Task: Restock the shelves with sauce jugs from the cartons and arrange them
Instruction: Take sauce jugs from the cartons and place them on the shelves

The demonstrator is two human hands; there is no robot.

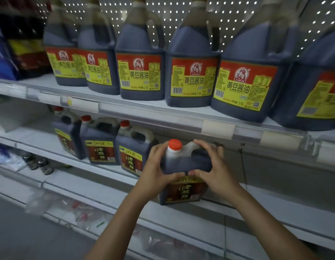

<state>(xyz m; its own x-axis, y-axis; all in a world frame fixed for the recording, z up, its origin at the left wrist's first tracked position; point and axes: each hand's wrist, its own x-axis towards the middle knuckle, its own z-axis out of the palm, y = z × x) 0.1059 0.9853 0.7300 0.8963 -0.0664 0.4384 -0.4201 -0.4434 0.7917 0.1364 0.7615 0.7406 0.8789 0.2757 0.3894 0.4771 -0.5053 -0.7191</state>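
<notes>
**Two hands hold a dark sauce jug at the middle shelf**

A dark sauce jug (185, 166) with an orange cap and brown label stands at the front edge of the middle shelf (99, 167), right of three matching jugs (102, 143). The left hand (157, 171) grasps its left side, fingers curled round it; the right hand (215, 166) grasps its handle and right side, thumb on the front. On the upper shelf (147, 109), a row of larger jugs (140, 72) with red and yellow labels stands before a pegboard back wall (170, 17).
</notes>
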